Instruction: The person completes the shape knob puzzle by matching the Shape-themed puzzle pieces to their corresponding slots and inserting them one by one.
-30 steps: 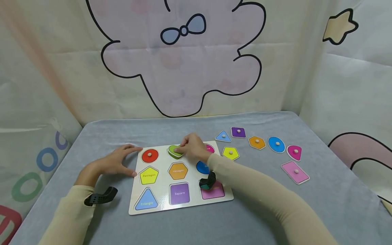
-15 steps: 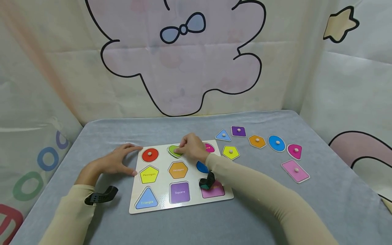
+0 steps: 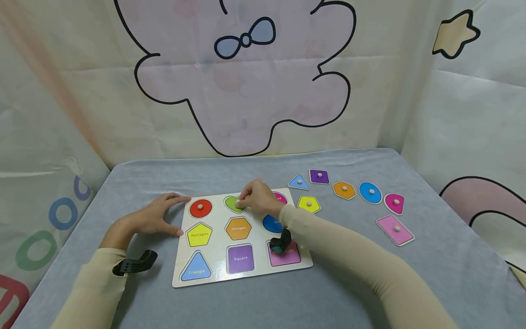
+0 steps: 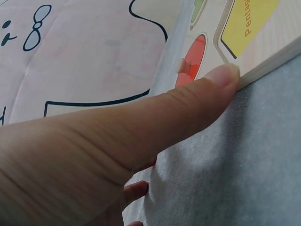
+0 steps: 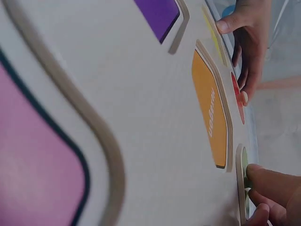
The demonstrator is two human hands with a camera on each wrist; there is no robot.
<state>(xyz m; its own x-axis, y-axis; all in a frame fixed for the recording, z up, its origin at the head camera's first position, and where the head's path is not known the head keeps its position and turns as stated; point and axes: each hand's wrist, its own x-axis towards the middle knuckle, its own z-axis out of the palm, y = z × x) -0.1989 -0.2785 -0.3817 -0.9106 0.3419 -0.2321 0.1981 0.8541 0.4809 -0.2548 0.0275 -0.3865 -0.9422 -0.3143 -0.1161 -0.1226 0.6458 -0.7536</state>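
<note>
A white shape puzzle board (image 3: 218, 267) lies on the table, its recesses printed with coloured shapes and some names. My right hand (image 3: 261, 199) pinches the green heart puzzle piece (image 3: 232, 204) at its top middle recess, where the piece looks nearly level with the board. The knob is hidden behind the fingers (image 5: 265, 181). At the board's left edge rests my left hand (image 3: 152, 217), fingers spread and thumb touching the edge beside the yellow pentagon recess (image 4: 256, 23). A red circle piece (image 3: 200, 208) with a wooden knob sits in the top left recess.
Several loose knobbed pieces lie right of the board, among them a blue triangle (image 3: 298, 182), a yellow pentagon (image 3: 309, 205), an orange hexagon (image 3: 344, 190) and a pink rectangle (image 3: 395, 230). My right forearm crosses the board's right side. A printed curtain (image 3: 246, 105) hangs behind the table.
The green heart piece, tilted and offset a second ago, has turned slightly and settled lower into its outline under my right fingers. The left hand and board have hardly moved.
</note>
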